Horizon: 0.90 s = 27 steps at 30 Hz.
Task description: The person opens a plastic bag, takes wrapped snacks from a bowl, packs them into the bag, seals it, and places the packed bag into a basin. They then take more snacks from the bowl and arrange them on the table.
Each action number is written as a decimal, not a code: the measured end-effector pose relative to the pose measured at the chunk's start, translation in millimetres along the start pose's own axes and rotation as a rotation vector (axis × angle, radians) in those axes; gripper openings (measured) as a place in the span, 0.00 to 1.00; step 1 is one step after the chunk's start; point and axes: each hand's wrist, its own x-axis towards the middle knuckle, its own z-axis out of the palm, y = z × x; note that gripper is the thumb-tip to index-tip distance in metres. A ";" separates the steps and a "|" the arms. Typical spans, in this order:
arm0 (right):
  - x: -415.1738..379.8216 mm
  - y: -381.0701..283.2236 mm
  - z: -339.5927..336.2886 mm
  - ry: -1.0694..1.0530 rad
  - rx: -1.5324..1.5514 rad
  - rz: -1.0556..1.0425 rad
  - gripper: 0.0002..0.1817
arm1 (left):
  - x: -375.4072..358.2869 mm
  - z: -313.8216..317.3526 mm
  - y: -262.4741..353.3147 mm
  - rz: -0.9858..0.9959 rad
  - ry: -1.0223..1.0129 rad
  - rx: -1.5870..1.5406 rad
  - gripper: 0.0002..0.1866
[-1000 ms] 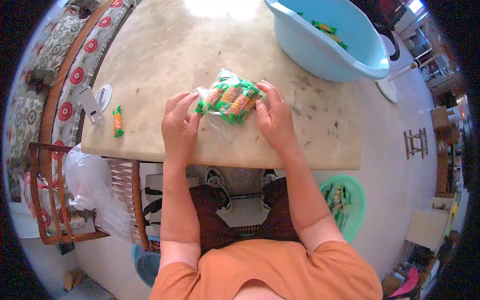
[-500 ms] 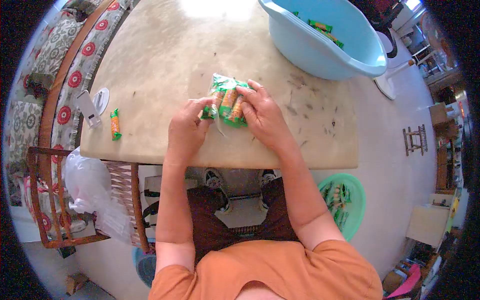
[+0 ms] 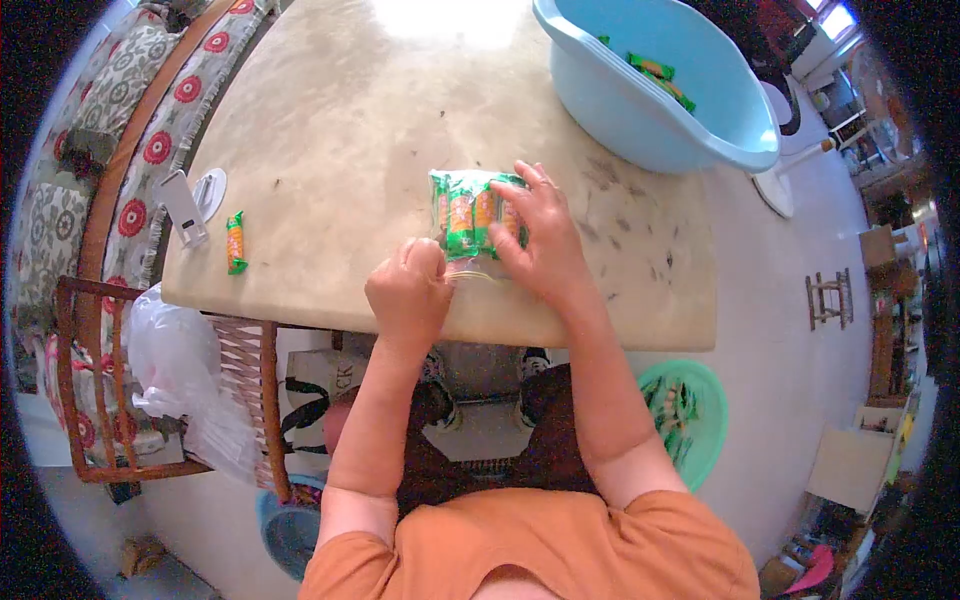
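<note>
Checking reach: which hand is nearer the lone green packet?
Left. The left hand is right of the green packet, by the clear bag; the right hand is farther right, over the bag.

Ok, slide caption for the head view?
Left hand closed at the near corner of a clear bag of green-and-orange packets, right hand over its right side, on a tabletop.

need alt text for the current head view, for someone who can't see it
A bare left hand grips the near left corner of a clear bag of green-and-orange packets, the right hand resting over the bag's right side, on a table with a blue basin.
</note>
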 end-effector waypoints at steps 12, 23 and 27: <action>-6.3 -23.5 -1.0 -0.135 -0.087 -0.181 0.28 | -2.8 -8.4 6.4 -0.060 -0.030 -0.341 0.08; -2.4 -28.5 13.2 -0.057 -0.235 -0.293 0.16 | -3.9 -14.1 3.1 0.132 0.075 -0.213 0.08; -3.6 -28.1 14.4 -0.030 -0.250 -0.284 0.12 | -5.4 -17.0 0.1 0.148 0.067 -0.089 0.07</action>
